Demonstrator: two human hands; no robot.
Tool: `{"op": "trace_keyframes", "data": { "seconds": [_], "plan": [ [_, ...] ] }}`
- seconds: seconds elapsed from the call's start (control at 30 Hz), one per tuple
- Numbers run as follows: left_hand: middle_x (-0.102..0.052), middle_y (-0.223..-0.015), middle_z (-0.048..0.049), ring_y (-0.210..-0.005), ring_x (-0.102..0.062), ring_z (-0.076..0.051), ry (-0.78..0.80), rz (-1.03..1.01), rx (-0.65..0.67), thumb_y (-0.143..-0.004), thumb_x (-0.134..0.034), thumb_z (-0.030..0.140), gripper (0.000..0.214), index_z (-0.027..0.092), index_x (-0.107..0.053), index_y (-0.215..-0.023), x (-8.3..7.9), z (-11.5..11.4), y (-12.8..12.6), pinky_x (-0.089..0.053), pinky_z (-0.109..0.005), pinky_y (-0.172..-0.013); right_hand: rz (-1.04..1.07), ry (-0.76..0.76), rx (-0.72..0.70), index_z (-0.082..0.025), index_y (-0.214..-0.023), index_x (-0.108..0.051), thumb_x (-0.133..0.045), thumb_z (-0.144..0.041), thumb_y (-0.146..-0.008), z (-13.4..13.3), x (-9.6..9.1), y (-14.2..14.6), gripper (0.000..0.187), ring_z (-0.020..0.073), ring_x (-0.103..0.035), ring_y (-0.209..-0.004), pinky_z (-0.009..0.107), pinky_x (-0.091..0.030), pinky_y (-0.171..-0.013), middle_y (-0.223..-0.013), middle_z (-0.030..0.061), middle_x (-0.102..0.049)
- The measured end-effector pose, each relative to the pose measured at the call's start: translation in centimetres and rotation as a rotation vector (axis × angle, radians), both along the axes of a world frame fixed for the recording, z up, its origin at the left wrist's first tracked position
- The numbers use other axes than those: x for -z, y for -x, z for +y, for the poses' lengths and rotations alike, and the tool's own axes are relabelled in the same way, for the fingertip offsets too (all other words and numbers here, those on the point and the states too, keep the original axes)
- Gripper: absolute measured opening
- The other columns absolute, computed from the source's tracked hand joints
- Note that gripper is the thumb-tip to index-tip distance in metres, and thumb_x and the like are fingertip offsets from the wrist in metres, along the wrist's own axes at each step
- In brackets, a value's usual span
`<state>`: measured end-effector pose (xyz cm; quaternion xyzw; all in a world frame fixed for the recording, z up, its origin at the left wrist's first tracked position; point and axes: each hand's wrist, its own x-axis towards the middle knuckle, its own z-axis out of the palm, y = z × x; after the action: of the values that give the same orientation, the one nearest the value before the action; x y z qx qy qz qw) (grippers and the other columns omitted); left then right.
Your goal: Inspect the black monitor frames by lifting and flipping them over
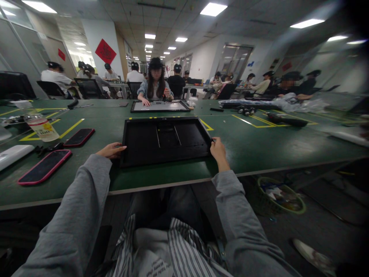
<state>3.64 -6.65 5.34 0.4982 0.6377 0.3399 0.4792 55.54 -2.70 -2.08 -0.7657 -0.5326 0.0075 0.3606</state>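
Observation:
A black rectangular monitor back cover [141, 143] lies on the green table in front of me, its shallow inner side facing up. Two thin metal strips and a dark recess show around its middle. My left hand [112, 150] is at its left edge, fingers closed against the rim with the thumb side up. On the opposite side, my right hand [218, 150] grips the right edge, fingers curled round it. The undersides of both grips are hidden.
Left of me are two red-edged phones [44, 167] [79, 137], a drink bottle [43, 127] and a white device [14, 156]. Across the table, a person [155, 82] handles another panel [160, 106]. Plastic-wrapped parts [250, 104] lie far right; a green basket [300, 206] stands below.

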Motion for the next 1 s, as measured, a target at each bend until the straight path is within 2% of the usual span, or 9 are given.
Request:
{"op": "trace_keyframes", "data": {
  "seconds": [0.4, 0.77, 1.0],
  "plan": [
    [-0.069, -0.082, -0.0047, -0.078, -0.069, -0.022, -0.002, -0.002, -0.016, -0.058, -0.092, 0.042, 0.068, 0.020, -0.065, -0.117, -0.1, 0.1, -0.1, -0.057, -0.031, -0.066, -0.006, -0.003, 0.018, -0.018, -0.129, -0.055, -0.041, -0.021, -0.094, 0.0, 0.2, 0.1, 0.038, 0.0299, -0.064, -0.100, 0.042, -0.047, -0.088, -0.112, 0.0166, -0.069],
    [-0.069, -0.082, -0.0029, -0.073, -0.067, -0.016, -0.008, -0.076, 0.032, -0.058, -0.092, 0.043, 0.065, 0.020, -0.063, -0.111, 2.6, 2.2, 1.7, -0.055, -0.025, -0.063, -0.030, 0.021, 0.073, -0.019, -0.130, -0.057, -0.041, -0.020, -0.094, -0.2, -0.1, 0.4, 0.039, 0.0304, -0.064, -0.104, 0.045, -0.045, -0.091, -0.114, 0.0167, -0.070],
    [-0.070, -0.087, -0.0055, -0.076, -0.069, -0.019, -0.013, -0.029, 0.002, -0.060, -0.091, 0.044, 0.068, 0.019, -0.063, -0.117, 1.6, 1.3, 0.5, -0.057, -0.030, -0.067, 0.005, 0.008, 0.088, -0.020, -0.128, -0.058, -0.042, -0.020, -0.094, -0.1, 0.0, 0.3, 0.038, 0.0302, -0.063, -0.104, 0.047, -0.042, -0.095, -0.113, 0.0154, -0.070]
  ]
}}
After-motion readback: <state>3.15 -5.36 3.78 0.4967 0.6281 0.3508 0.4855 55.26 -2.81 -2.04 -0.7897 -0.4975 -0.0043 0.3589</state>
